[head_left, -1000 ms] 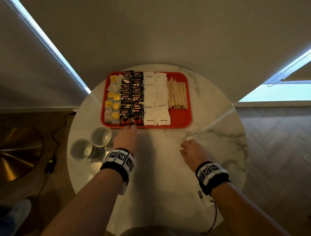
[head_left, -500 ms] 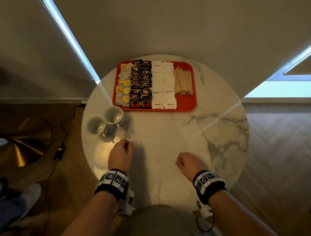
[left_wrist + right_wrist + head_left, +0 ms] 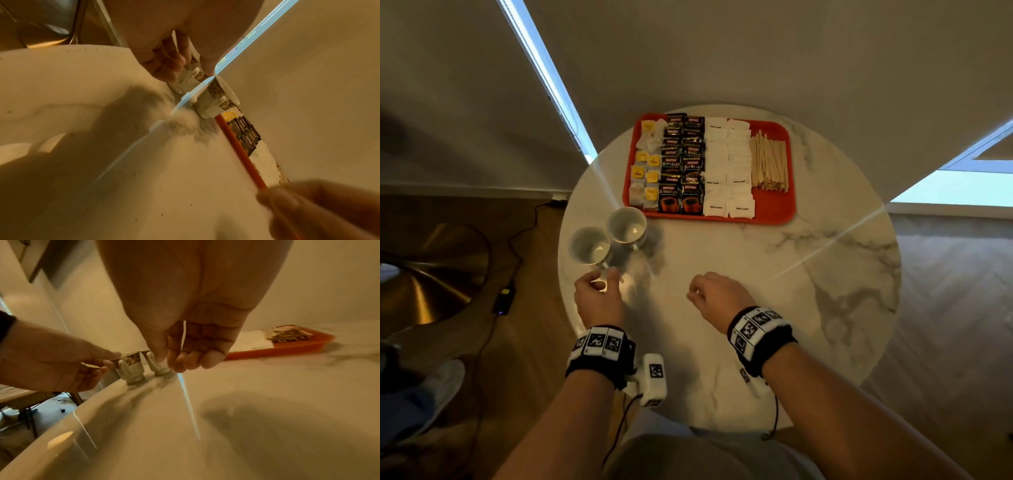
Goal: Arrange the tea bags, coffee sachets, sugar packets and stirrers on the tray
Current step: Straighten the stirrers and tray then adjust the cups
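Note:
The red tray [image 3: 774, 214] lies at the far side of the round marble table. It holds columns of tea bags [image 3: 645, 164], black coffee sachets [image 3: 683, 164], white sugar packets [image 3: 729, 164] and wooden stirrers [image 3: 770, 161]. My left hand [image 3: 601, 279] is at the nearer of two white cups [image 3: 589, 245], thumb and curled fingers on either side of its handle [image 3: 190, 73]. My right hand [image 3: 693, 291] hovers over the bare table in front of the tray, fingers loosely curled [image 3: 185, 363], holding nothing. Both hands are well short of the tray.
A second cup [image 3: 626, 226] stands touching the first, just off the tray's near left corner. The table edge [image 3: 565, 308] runs close under my left hand. A cable and a black box [image 3: 501, 301] lie on the wooden floor to the left.
My left hand has drawn back from the tray's front edge and gone left to the nearer cup. My right hand has shifted slightly left. The tray's contents have stayed put.

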A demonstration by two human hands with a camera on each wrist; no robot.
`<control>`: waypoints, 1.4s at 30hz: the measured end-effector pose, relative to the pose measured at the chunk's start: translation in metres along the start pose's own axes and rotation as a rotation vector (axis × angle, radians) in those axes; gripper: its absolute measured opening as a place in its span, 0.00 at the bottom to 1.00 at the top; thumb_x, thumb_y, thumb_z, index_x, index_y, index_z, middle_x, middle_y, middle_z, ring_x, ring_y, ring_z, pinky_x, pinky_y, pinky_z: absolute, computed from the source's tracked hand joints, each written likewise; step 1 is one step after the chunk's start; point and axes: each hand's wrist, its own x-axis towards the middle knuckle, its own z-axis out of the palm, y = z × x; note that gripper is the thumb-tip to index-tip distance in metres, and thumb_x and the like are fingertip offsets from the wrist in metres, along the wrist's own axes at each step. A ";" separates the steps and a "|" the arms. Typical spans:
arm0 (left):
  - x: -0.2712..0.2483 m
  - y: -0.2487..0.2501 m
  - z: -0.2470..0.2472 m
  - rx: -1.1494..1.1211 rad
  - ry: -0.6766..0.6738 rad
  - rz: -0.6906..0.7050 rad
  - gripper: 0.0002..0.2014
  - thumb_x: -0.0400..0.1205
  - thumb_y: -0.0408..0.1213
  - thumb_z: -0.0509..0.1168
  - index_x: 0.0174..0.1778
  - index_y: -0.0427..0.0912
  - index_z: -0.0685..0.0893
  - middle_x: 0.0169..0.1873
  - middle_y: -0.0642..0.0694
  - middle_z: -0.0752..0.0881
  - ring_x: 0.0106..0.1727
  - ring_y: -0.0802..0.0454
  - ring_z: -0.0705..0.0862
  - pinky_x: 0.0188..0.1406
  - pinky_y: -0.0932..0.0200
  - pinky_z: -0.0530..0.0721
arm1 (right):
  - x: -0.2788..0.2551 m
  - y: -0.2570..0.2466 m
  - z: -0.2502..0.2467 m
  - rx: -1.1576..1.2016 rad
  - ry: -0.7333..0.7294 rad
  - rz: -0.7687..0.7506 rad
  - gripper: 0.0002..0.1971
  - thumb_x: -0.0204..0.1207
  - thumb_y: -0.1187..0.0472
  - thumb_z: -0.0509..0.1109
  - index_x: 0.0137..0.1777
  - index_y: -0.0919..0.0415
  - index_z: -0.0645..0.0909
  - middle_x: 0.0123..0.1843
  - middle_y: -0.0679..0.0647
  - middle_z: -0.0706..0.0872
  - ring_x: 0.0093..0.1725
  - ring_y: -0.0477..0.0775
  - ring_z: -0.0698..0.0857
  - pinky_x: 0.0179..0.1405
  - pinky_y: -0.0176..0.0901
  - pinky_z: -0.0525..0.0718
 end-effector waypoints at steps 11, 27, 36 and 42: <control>0.022 0.009 0.007 -0.083 -0.078 -0.076 0.13 0.86 0.50 0.65 0.47 0.43 0.86 0.42 0.44 0.88 0.47 0.43 0.84 0.55 0.50 0.81 | 0.103 -0.081 -0.005 -0.061 0.046 0.029 0.20 0.86 0.41 0.61 0.60 0.56 0.83 0.55 0.57 0.88 0.53 0.61 0.87 0.45 0.50 0.79; 0.032 0.004 0.006 -0.094 -0.278 -0.021 0.18 0.85 0.48 0.67 0.44 0.33 0.82 0.35 0.41 0.82 0.40 0.45 0.78 0.51 0.42 0.82 | 0.094 -0.055 -0.012 0.265 0.109 0.267 0.07 0.86 0.51 0.65 0.55 0.52 0.82 0.47 0.55 0.89 0.48 0.60 0.86 0.44 0.47 0.80; -0.026 0.012 0.050 -0.050 -0.495 0.149 0.19 0.86 0.47 0.68 0.45 0.30 0.78 0.34 0.43 0.75 0.35 0.48 0.73 0.39 0.48 0.77 | 0.028 0.050 -0.022 0.505 0.267 0.462 0.10 0.80 0.50 0.72 0.38 0.46 0.78 0.33 0.48 0.86 0.36 0.55 0.86 0.42 0.49 0.87; -0.091 0.049 0.137 -0.006 -0.642 0.262 0.15 0.87 0.43 0.66 0.47 0.31 0.81 0.35 0.41 0.78 0.35 0.49 0.75 0.39 0.49 0.78 | -0.002 0.144 -0.074 0.663 0.430 0.528 0.06 0.81 0.59 0.73 0.42 0.54 0.82 0.37 0.56 0.86 0.36 0.57 0.85 0.49 0.62 0.89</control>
